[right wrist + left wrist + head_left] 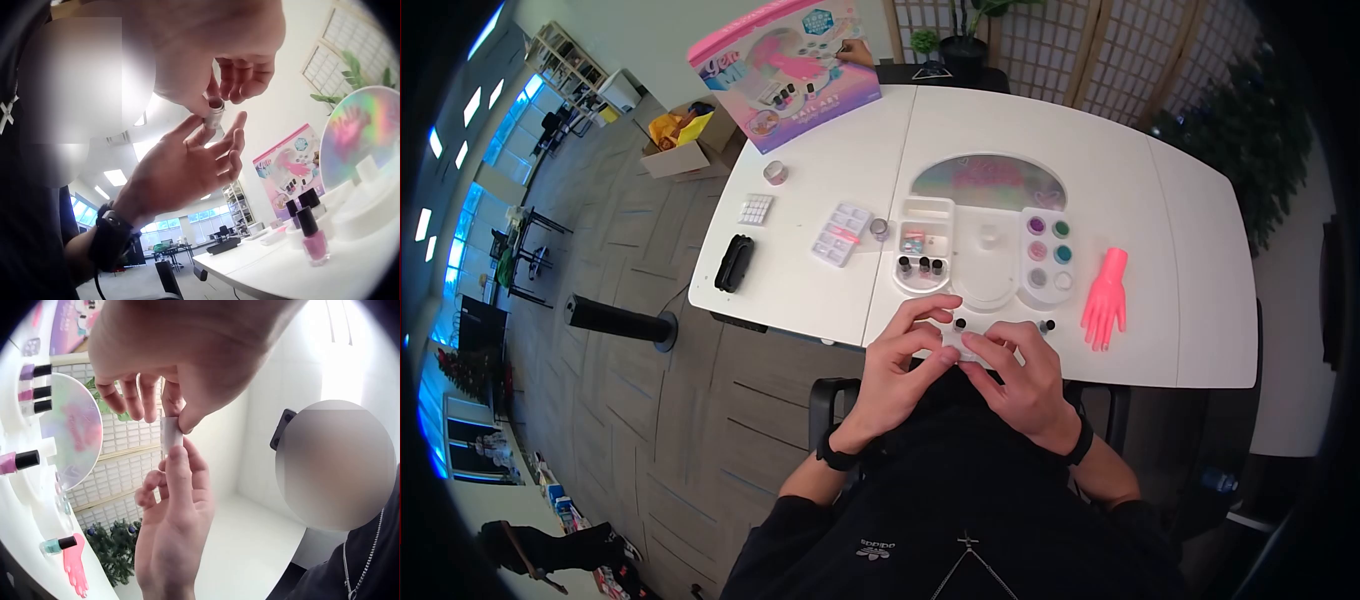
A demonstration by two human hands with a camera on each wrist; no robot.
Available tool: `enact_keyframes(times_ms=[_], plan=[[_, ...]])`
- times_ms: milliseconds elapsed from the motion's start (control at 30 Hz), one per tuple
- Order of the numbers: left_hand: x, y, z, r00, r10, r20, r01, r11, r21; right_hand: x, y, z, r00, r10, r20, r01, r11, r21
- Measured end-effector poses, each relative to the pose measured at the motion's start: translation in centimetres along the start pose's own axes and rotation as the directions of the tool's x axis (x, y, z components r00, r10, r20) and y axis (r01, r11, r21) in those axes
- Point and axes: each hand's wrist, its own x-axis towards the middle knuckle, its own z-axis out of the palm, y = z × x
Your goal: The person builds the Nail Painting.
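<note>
Near the table's front edge, the left hand [900,370] and right hand [1030,385] meet around a small pale container [964,347]. Thumb and fingertips of each hand pinch it. The left wrist view shows the container [170,434] between the left hand [187,356] above and the right hand [175,519] below. In the right wrist view the container [214,117] appears as a short cylinder with a dark round end, between the right hand [219,44] and left hand [178,169]. Its contents cannot be made out.
Beyond the hands stands a white nail-art station [983,290] with small bottles and round pots [1037,226]. A pink model hand [1106,300] lies to the right. A compartment tray [841,234], black case [734,263] and colourful box [795,80] are left. A black-capped bottle [314,240] stands nearby.
</note>
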Motion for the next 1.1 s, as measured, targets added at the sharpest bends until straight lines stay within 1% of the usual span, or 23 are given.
enact_keyframes(times_ms=[133,233,267,333,433,533,633,833,933,967,1033,1100], plan=[[0.0,0.0,-0.3,0.999,-0.017,0.052,0.023,0.994,-0.11,0.4,-0.1,-0.2,0.999,0.048,0.01,-0.048,0.998,0.034],[0.1,0.3,-0.5,0.995,0.02,0.098,-0.012,0.997,-0.078,0.7,0.0,-0.7,0.99,0.123,0.075,-0.134,0.979,0.155],[0.0,0.4,-0.7,0.993,0.018,0.116,-0.01,0.997,-0.072,0.8,-0.2,-0.8,0.971,0.195,0.136,-0.223,0.943,0.247],[0.1,0.4,-1.1,0.988,0.016,0.155,-0.006,0.998,-0.063,0.9,-0.4,-1.2,0.91,0.312,0.273,-0.402,0.823,0.401],[0.2,0.4,-1.4,0.98,0.037,0.196,-0.025,0.998,-0.063,0.9,0.1,-1.6,0.83,0.359,0.426,-0.541,0.7,0.466],[0.4,0.6,-1.5,0.973,0.053,0.223,-0.057,0.998,0.011,1.2,0.4,-1.9,0.715,0.399,0.574,-0.697,0.475,0.538],[0.5,1.2,-1.4,0.973,0.03,0.228,-0.045,0.997,0.064,0.9,1.2,-2.0,0.621,0.381,0.685,-0.784,0.312,0.537],[0.5,1.1,-1.4,0.977,0.074,0.202,-0.104,0.984,0.142,1.5,1.3,-1.8,0.542,0.322,0.776,-0.838,0.131,0.53],[0.6,0.6,-1.1,0.988,0.086,0.129,-0.105,0.984,0.147,1.3,1.4,-1.9,0.561,0.357,0.747,-0.827,0.207,0.523],[0.6,0.4,-1.0,0.994,0.063,0.092,-0.074,0.989,0.13,1.5,1.1,-2.0,0.614,0.418,0.67,-0.789,0.352,0.504],[0.5,0.2,-0.7,1.0,0.013,0.02,-0.015,0.996,0.093,2.0,0.2,-2.7,0.723,0.488,0.489,-0.683,0.612,0.398],[0.7,0.0,-0.5,1.0,0.011,-0.016,-0.01,0.996,0.085,2.5,0.0,-3.0,0.826,0.436,0.358,-0.549,0.769,0.329]])
